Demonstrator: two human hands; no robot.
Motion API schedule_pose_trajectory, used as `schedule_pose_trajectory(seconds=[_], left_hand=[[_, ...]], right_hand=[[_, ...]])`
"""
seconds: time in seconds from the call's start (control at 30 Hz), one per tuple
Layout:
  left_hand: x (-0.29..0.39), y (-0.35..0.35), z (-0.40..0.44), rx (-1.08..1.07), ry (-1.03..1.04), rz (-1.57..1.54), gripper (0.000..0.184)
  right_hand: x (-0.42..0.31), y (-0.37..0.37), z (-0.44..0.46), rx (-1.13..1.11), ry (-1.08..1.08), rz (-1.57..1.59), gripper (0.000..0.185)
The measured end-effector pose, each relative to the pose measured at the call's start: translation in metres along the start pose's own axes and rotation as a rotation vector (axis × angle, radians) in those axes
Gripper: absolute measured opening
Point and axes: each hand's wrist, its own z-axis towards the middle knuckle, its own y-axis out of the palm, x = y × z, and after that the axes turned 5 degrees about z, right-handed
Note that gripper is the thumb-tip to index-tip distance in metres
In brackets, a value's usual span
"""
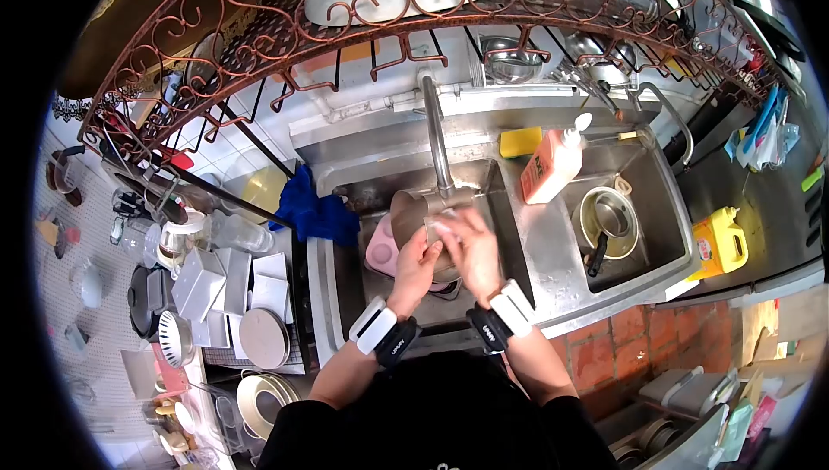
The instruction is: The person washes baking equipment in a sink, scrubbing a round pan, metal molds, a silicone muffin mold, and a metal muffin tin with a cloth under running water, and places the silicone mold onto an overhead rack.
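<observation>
Both hands are over the left sink basin (505,276), below the metal faucet (434,138). My left hand (416,273) is closed, with its thumb raised, around something pale that is mostly hidden between the hands. Smeared by motion, my right hand (475,254) meets it from the right, and its grip cannot be made out. A grey-brown round vessel (408,211) is just behind my hands. Under it, to the left, is a pink tray-like piece (381,250) with rounded corners. The lower part of the basin is hidden by my hands.
A soap pump bottle (551,168) and yellow sponge (520,143) stand on the sink ledge. The right basin holds a pale pot (591,211). A blue cloth (315,211) hangs at the left rim. Above runs a scrolled metal rack (345,34). White boxes (229,280) crowd the left.
</observation>
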Motion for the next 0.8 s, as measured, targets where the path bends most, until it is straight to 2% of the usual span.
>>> schedule_pose_trajectory(seconds=[0.13,0.17,0.3,0.4,0.43,0.53,0.57,0.6,0.63,0.67,0.73,0.8], left_hand=[[0.011,-0.001,0.001,0.028,0.009,0.029,0.031],[0.011,-0.001,-0.001,0.022,-0.019,0.023,0.030],[-0.007,-0.008,-0.001,0.000,-0.096,0.125,0.024],[-0.013,-0.003,-0.003,-0.005,-0.024,0.026,0.020],[-0.010,-0.002,-0.003,-0.004,0.012,0.036,0.021],[0.002,-0.003,-0.006,0.001,-0.059,-0.150,0.024],[0.003,-0.008,-0.007,-0.017,-0.073,-0.175,0.026],[0.003,-0.015,-0.006,-0.022,-0.072,-0.160,0.026],[0.002,-0.022,-0.008,-0.026,-0.076,-0.143,0.026],[0.001,-0.027,-0.008,-0.032,-0.079,-0.126,0.026],[0.002,-0.030,-0.011,-0.020,-0.085,-0.107,0.025],[0.000,-0.029,-0.013,0.002,-0.105,-0.108,0.024]], right_hand=[[0.016,0.001,0.002,0.082,-0.025,-0.005,0.027],[0.021,-0.003,0.003,0.065,0.036,-0.030,0.030],[0.000,0.015,-0.010,-0.027,-0.054,0.004,0.032],[0.002,0.009,-0.007,-0.035,-0.039,-0.015,0.031],[0.009,0.008,-0.008,-0.031,-0.068,-0.024,0.030],[0.025,0.000,-0.016,0.027,-0.020,0.044,0.030],[0.033,-0.009,-0.015,0.075,0.019,0.029,0.029],[0.050,-0.015,-0.017,0.097,0.161,0.088,0.025],[0.065,-0.021,-0.017,0.113,0.218,-0.013,0.020],[0.079,-0.027,-0.016,0.195,0.116,0.011,0.013],[0.084,-0.034,-0.006,0.366,0.386,0.380,0.015],[0.069,-0.040,0.007,0.502,0.489,0.893,0.020]])
